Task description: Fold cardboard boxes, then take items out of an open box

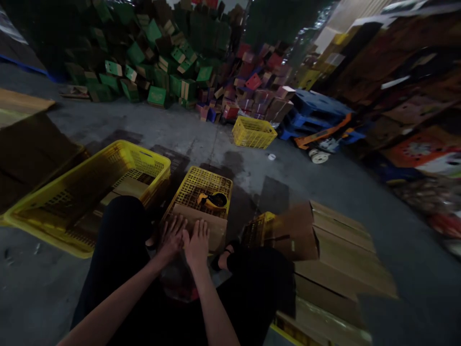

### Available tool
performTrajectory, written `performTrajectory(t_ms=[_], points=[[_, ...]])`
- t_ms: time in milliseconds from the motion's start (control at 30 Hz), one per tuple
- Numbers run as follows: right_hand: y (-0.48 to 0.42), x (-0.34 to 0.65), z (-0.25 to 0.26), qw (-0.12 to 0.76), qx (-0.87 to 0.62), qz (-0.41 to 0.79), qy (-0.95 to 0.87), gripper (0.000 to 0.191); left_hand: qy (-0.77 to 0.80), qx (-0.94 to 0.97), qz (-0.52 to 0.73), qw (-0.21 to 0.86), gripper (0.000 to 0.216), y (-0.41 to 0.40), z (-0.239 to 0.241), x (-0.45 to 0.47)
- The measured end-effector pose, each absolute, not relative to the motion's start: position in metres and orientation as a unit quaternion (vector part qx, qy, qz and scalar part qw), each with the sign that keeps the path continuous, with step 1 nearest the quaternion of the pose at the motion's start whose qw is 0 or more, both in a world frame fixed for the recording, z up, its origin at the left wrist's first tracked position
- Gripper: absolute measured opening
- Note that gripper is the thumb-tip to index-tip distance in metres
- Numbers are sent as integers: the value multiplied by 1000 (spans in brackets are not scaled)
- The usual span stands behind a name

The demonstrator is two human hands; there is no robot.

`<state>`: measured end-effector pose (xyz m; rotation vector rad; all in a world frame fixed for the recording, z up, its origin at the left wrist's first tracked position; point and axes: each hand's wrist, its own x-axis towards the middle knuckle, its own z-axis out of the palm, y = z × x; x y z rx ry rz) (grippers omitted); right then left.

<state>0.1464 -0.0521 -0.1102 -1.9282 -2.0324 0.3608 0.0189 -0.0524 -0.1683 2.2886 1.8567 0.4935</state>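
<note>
While both hands, left hand [172, 239] and right hand [196, 245], lie flat and open on the cardboard box [196, 222], it looks light, stiff; grip its edges, tape dispenser [213, 200] at twelve o'clock.

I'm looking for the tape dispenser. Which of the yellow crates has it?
The small crate right in front of the hands, under the cardboard they press; the dispenser lies on it. The big crate and far crate show none.

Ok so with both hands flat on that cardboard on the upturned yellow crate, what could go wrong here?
The cardboard piece overhangs the small crate; pressure from the left hand and right hand could possibly tip it. The tape dispenser sits just behind and might get knocked off. The light is dim, so edges are hard to see.
</note>
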Motion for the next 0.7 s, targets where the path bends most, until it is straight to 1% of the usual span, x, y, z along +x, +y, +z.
performTrajectory(t_ms=[100,233,367,467,533,600,700], points=[[-48,126,-102,164,-655,176,-716,73,606,776,151,85,58,-59,-178,22],[-51,126,-98,166,-645,201,-719,72,590,780,185,95,58,-64,-179,20],[-64,152,-100,152,-657,173,-718,68,631,741,206,99,58,-59,-165,15],[-73,180,-110,150,-694,132,-691,69,670,705,209,105,61,-52,-160,9],[-76,200,-121,172,-726,111,-657,72,682,686,224,115,62,-48,-162,5],[-75,219,-130,213,-756,111,-609,78,681,675,254,129,66,-45,-167,2],[-68,241,-140,257,-778,181,-545,84,666,666,300,153,69,-43,-173,1]])
